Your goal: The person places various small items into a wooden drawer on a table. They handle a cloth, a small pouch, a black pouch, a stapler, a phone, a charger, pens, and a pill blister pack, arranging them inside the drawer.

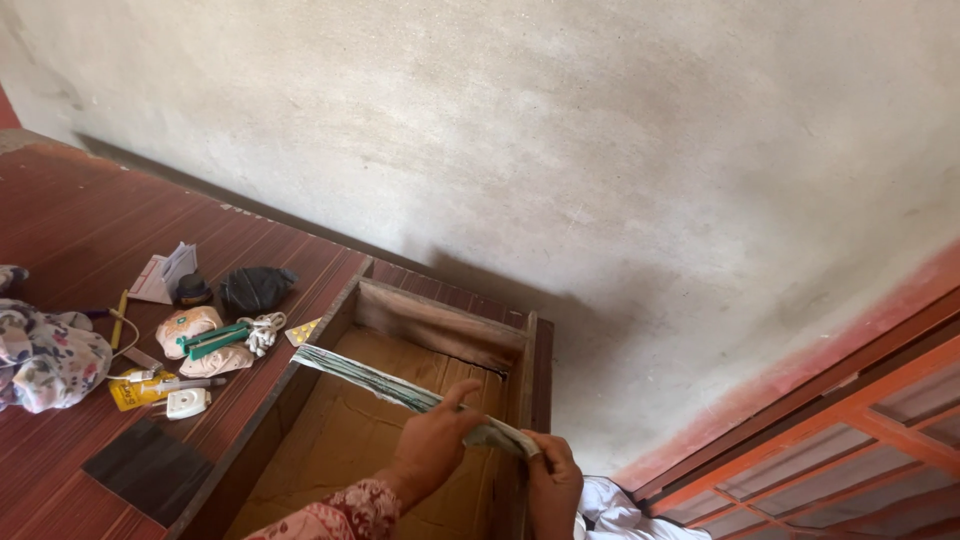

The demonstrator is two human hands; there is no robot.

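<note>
While small clutter is left lying on the red striped surface (90, 220) at far left, a floral cloth (45, 358) among it, a long folded paper strip (400, 390) is held stretched over the open wooden box (440, 325). It is pinched by the left hand (435, 440) from above and gripped at its near end by the right hand (550, 480), so it stays taut.

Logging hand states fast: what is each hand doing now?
Left hand: closed on the folded paper strip.
Right hand: closed on the same strip's near end.
</note>
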